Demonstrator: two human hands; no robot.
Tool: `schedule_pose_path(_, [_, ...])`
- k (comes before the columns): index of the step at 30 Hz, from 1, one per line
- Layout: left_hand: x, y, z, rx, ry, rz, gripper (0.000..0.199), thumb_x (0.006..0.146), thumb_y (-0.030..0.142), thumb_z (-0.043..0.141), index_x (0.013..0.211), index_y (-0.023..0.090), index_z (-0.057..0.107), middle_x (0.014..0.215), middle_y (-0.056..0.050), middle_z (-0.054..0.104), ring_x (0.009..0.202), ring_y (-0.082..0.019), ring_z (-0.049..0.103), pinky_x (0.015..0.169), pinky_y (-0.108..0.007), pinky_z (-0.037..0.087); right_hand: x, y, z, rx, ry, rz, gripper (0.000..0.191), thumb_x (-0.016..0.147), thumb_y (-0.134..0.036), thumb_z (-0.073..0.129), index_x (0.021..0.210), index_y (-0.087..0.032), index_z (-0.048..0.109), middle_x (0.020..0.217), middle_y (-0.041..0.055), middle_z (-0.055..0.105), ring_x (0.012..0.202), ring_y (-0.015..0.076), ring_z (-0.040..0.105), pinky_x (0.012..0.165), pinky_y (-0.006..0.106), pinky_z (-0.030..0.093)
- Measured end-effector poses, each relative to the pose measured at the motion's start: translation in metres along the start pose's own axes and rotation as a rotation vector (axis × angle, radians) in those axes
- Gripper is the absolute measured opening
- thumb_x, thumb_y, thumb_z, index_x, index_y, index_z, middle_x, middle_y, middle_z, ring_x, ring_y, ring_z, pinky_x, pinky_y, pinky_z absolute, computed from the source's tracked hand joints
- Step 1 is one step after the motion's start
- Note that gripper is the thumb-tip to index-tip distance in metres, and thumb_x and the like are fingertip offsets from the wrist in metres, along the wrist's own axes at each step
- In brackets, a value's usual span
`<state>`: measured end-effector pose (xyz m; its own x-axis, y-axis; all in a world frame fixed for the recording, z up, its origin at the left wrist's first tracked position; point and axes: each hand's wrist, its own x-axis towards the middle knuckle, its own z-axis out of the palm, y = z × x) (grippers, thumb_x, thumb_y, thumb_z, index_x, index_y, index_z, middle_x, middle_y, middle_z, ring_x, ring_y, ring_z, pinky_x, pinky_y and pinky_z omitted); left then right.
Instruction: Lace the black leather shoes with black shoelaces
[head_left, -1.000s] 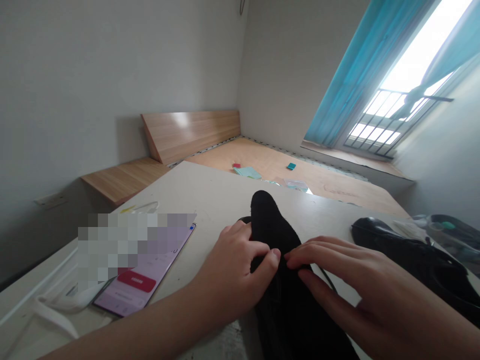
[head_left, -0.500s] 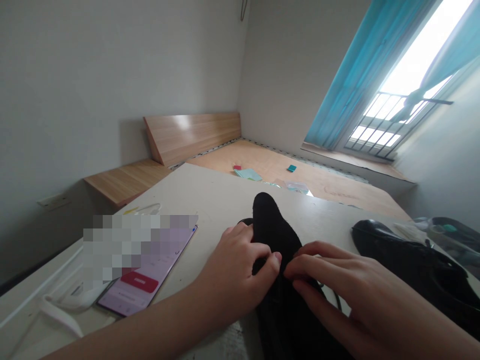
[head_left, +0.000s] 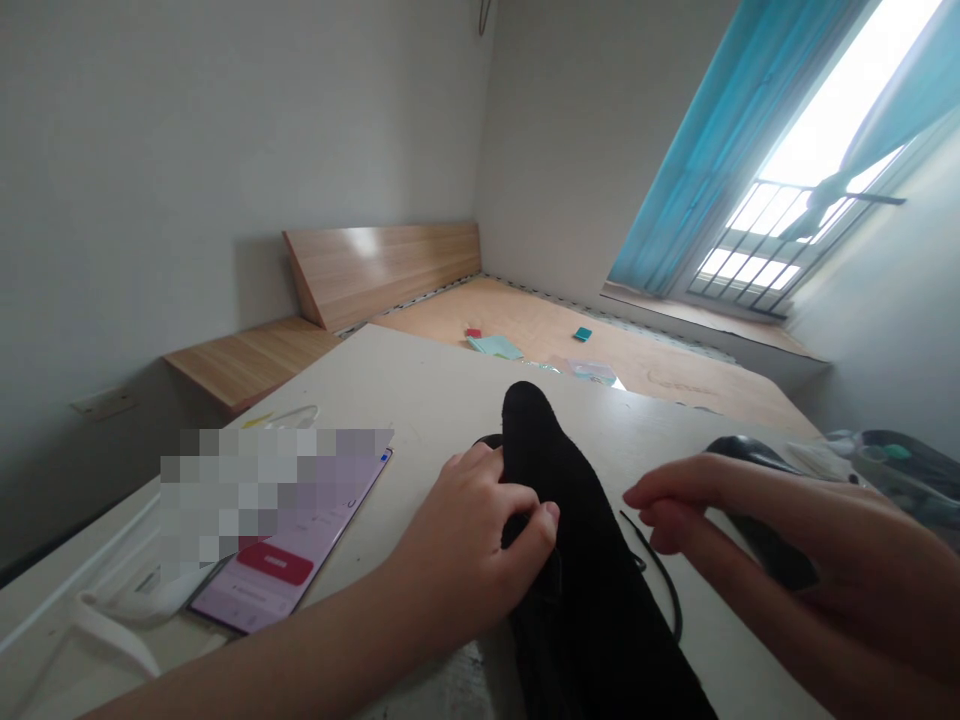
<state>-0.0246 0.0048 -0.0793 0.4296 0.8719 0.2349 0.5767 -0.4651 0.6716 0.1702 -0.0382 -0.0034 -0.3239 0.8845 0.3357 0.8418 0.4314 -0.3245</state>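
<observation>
Once the right hand (head_left: 810,565) left the black piece (head_left: 589,560), only the left hand (head_left: 476,530) steadied it, gripping its left edge; right fingertips pinched beside the cord (head_left: 666,580), hold unclear.

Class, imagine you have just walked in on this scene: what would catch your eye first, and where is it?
Probably the long black piece at the near middle of the white table, gripped by the left hand. Next, the glaring window with turquoise curtains, upper right. Then the phone with a red button on its screen, left of that hand.
</observation>
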Motion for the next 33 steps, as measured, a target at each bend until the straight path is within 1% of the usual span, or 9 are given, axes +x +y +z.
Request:
schedule_pose_path(2, [0.001, 0.0, 0.001, -0.002, -0.004, 0.0, 0.039, 0.092, 0.036, 0.042, 0.062, 0.018, 0.06, 0.079, -0.004, 0.052, 0.087, -0.022, 0.049, 0.08, -0.038, 0.034, -0.002, 0.002, -0.004, -0.055, 0.083, 0.04, 0.021, 0.093, -0.044, 0.049, 0.089, -0.03, 0.064, 0.077, -0.0017, 0.072, 0.064, 0.0183, 0.069, 0.043, 0.022, 0.052])
schedule_pose_path(5, [0.002, 0.001, 0.001, 0.0, -0.016, 0.001, 0.038, 0.092, 0.033, 0.041, 0.062, 0.018, 0.06, 0.079, -0.004, 0.053, 0.089, -0.022, 0.049, 0.081, -0.038, 0.034, -0.003, 0.002, -0.01, -0.125, 0.135, 0.05, 0.023, 0.093, -0.046, 0.047, 0.085, -0.031, 0.062, 0.077, -0.0018, 0.072, 0.066, 0.0189, 0.069, 0.035, 0.021, 0.049])
schedule_pose_path(9, [0.002, 0.002, 0.001, -0.002, -0.025, -0.003, 0.038, 0.092, 0.033, 0.041, 0.063, 0.019, 0.062, 0.079, -0.004, 0.052, 0.089, -0.022, 0.05, 0.081, -0.038, 0.035, -0.002, 0.003, -0.015, -0.11, 0.149, 0.125, 0.024, 0.094, -0.046, 0.045, 0.082, -0.031, 0.061, 0.08, -0.002, 0.072, 0.064, 0.0176, 0.068, 0.03, 0.019, 0.045])
schedule_pose_path(15, [0.002, 0.002, 0.001, -0.004, -0.022, -0.001, 0.037, 0.091, 0.032, 0.041, 0.063, 0.019, 0.063, 0.08, -0.004, 0.053, 0.089, -0.022, 0.05, 0.082, -0.038, 0.035, 0.001, 0.011, -0.012, -0.105, 0.131, 0.033, 0.02, 0.093, -0.043, 0.048, 0.082, -0.032, 0.061, 0.081, -0.0033, 0.073, 0.061, 0.0175, 0.068, 0.027, 0.02, 0.042])
schedule_pose_path(21, [0.002, 0.001, 0.001, -0.009, -0.029, -0.004, 0.037, 0.09, 0.031, 0.041, 0.063, 0.019, 0.064, 0.079, -0.004, 0.053, 0.089, -0.022, 0.05, 0.081, -0.039, 0.035, 0.006, 0.016, -0.008, -0.075, 0.076, 0.016, 0.023, 0.094, -0.042, 0.046, 0.088, -0.03, 0.065, 0.074, -0.0018, 0.072, 0.065, 0.0194, 0.07, 0.038, 0.024, 0.049])
schedule_pose_path(24, [0.004, 0.001, 0.001, -0.008, -0.027, -0.006, 0.037, 0.09, 0.031, 0.041, 0.063, 0.019, 0.064, 0.079, -0.004, 0.053, 0.089, -0.022, 0.049, 0.082, -0.039, 0.035, 0.009, 0.022, -0.006, -0.125, 0.004, 0.021, 0.025, 0.094, -0.042, 0.044, 0.09, -0.029, 0.065, 0.073, -0.0007, 0.071, 0.061, 0.0204, 0.069, 0.041, 0.027, 0.048])
schedule_pose_path(27, [0.004, 0.002, 0.001, 0.006, -0.027, -0.007, 0.037, 0.09, 0.031, 0.041, 0.063, 0.019, 0.064, 0.079, -0.005, 0.053, 0.089, -0.023, 0.049, 0.081, -0.039, 0.035, 0.012, 0.032, 0.001, -0.291, -0.139, 0.03, 0.028, 0.094, -0.034, 0.038, 0.094, -0.027, 0.065, 0.071, 0.0012, 0.071, 0.059, 0.0227, 0.068, 0.048, 0.032, 0.048])
schedule_pose_path(30, [0.003, 0.003, 0.001, 0.007, -0.022, -0.01, 0.037, 0.09, 0.031, 0.042, 0.064, 0.02, 0.065, 0.078, -0.005, 0.053, 0.089, -0.023, 0.05, 0.081, -0.039, 0.035, 0.013, 0.045, 0.011, -0.436, -0.293, 0.055, 0.023, 0.091, -0.03, 0.046, 0.097, -0.026, 0.067, 0.067, 0.0018, 0.071, 0.055, 0.0232, 0.067, 0.049, 0.032, 0.045])
schedule_pose_path(33, [0.002, 0.003, 0.001, -0.006, -0.022, -0.008, 0.036, 0.089, 0.03, 0.042, 0.064, 0.02, 0.065, 0.078, -0.004, 0.053, 0.089, -0.023, 0.05, 0.082, -0.039, 0.036, 0.008, 0.056, 0.027, -0.42, -0.441, 0.057, 0.027, 0.081, -0.024, 0.062, 0.107, -0.023, 0.067, 0.087, 0.0054, 0.076, 0.069, 0.0251, 0.072, 0.058, 0.033, 0.051])
